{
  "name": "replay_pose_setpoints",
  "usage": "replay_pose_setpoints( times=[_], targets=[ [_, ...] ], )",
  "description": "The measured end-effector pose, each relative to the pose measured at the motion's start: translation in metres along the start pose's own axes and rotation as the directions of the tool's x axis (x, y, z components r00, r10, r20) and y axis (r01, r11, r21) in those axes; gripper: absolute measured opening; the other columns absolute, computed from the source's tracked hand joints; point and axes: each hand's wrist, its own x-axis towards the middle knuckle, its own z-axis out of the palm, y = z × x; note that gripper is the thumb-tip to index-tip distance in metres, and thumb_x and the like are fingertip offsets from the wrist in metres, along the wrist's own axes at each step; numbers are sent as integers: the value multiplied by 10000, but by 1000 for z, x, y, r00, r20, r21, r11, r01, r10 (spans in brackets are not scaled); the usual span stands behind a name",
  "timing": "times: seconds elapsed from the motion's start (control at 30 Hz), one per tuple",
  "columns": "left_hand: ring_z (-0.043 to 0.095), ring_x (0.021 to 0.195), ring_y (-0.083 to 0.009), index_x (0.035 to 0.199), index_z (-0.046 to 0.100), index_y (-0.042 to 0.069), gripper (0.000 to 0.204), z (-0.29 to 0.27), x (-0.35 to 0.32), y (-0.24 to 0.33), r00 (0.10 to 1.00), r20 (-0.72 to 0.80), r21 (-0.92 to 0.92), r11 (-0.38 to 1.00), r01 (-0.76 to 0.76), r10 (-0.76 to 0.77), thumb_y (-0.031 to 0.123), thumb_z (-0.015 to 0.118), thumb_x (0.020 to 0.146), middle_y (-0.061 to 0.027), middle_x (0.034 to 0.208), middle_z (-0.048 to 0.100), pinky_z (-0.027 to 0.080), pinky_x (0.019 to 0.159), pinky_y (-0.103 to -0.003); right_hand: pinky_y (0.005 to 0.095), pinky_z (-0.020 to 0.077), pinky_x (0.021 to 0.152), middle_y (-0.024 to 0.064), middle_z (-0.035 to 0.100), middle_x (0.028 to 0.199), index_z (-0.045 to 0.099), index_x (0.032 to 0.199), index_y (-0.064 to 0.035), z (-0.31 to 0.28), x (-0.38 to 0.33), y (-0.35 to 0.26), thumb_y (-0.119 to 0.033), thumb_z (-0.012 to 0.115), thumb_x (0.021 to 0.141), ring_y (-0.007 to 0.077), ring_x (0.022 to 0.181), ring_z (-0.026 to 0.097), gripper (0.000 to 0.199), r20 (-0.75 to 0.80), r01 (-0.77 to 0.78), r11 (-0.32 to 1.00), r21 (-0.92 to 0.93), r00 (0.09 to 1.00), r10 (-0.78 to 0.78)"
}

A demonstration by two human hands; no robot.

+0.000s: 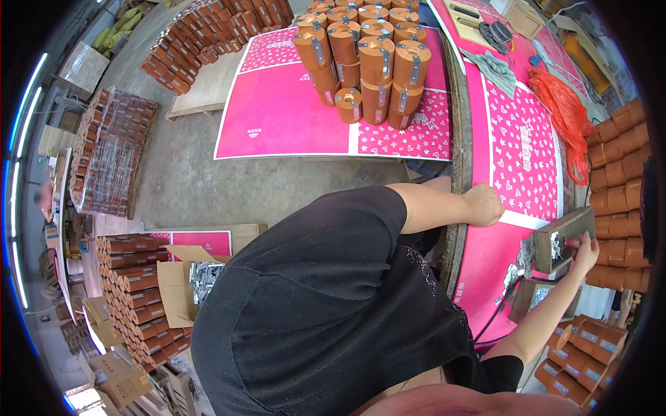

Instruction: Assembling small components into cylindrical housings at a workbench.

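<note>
My left hand is closed in a fist at the edge of the pink-covered table. Whatever its curled fingers hold, if anything, is hidden. Over on the right, my right hand reaches over the rim of a small wooden box that stands tilted on the table. Its fingers are drawn together by small pale pieces inside; what they pinch is too small to make out. A second box with silvery pieces sits beside it, under my right forearm.
Brown cylinders with metal strips stand stacked on a pink-covered board to the left. More brown cylinders line the table's far right. A red plastic bag and grey cloth lie on the table. An opened carton holds silvery pieces.
</note>
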Motion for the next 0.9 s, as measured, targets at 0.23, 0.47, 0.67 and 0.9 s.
replay_pose_setpoints(
  times=[0.23,0.47,0.67,0.9],
  targets=[
    [598,647,-256,604,609,90,185,-3,-3,-4,1000,10,25,1000,8,-8,227,537,705,-78,644,610,460,598,-392,196,373,455,-7,527,645,537,1067,-28,104,-137,-66,-161,587,820,52,529,454,285,261,378,914,148,876,-405],
    [594,739,-269,710,598,130,111,2,-4,-14,995,104,-151,988,22,-6,230,555,691,-53,747,627,455,643,-346,292,391,469,61,512,603,578,837,-38,168,-255,-58,-141,607,781,148,505,486,121,383,617,777,-125,752,-536],
    [531,868,-232,818,542,89,180,24,-18,-24,984,-174,-531,846,-57,-43,171,590,664,-72,843,585,401,764,-346,404,408,682,124,562,708,573,785,-44,185,-266,-75,-166,614,744,324,724,514,135,464,872,440,-216,488,-739],
    [502,526,-312,648,556,63,119,-89,-115,-83,931,-366,-107,993,-49,6,144,640,672,-106,589,512,404,482,-376,371,421,646,116,568,710,591,817,-35,226,-281,-61,-151,607,752,285,708,537,134,542,659,708,253,510,-668]
  ],
)
